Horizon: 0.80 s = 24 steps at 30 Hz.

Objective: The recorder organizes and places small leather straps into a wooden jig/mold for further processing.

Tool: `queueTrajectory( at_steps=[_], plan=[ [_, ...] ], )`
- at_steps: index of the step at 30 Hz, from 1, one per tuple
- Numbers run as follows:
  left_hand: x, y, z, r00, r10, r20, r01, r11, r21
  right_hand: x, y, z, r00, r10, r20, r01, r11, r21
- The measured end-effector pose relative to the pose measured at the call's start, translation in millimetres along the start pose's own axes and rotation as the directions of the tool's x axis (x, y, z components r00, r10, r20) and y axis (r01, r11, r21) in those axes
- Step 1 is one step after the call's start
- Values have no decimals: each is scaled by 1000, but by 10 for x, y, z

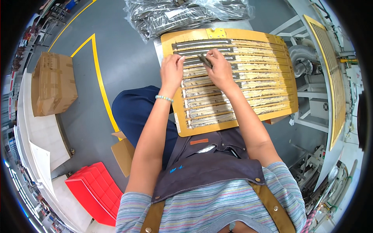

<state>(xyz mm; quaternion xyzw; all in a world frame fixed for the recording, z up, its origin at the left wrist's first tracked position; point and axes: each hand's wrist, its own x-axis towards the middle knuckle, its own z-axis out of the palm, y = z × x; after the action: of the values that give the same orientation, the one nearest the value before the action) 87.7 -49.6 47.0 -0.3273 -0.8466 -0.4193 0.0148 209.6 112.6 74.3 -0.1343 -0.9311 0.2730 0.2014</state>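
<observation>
A yellow slotted board [229, 127] lies tilted across my lap, with rows of narrow channels lined with worn, whitish material. Flat dark strips [202, 44], each with a thin pale line along it, lie in its upper rows. My right hand [220, 72] is closed over the board, holding a small bunch of dark strips [204, 60] between thumb and fingers. By the board's left edge, the fingers of my left hand [171, 73] are drawn together at the left end of a dark strip. What they pinch, if anything, is hidden.
Clear plastic bags of dark pieces [186, 15] lie beyond the board. A second slotted yellow board [328, 77] stands at the right, near a silver flexible duct [305, 54]. Leftward are a cardboard box [55, 83] and a red bin [95, 190].
</observation>
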Motion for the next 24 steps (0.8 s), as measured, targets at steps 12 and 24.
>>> queueTrajectory(
  at_steps=[12, 24],
  plan=[
    [152, -24, 85, 962, -35, 272, 206, 748, -631, 105, 85, 160, 997, -19, 77, 22, 999, -35],
    [403, -134, 137, 888, 71, 455, 182, 853, -489, 229, 159, 146, 1000, -26, -3, 26, 1000, -8]
  ],
)
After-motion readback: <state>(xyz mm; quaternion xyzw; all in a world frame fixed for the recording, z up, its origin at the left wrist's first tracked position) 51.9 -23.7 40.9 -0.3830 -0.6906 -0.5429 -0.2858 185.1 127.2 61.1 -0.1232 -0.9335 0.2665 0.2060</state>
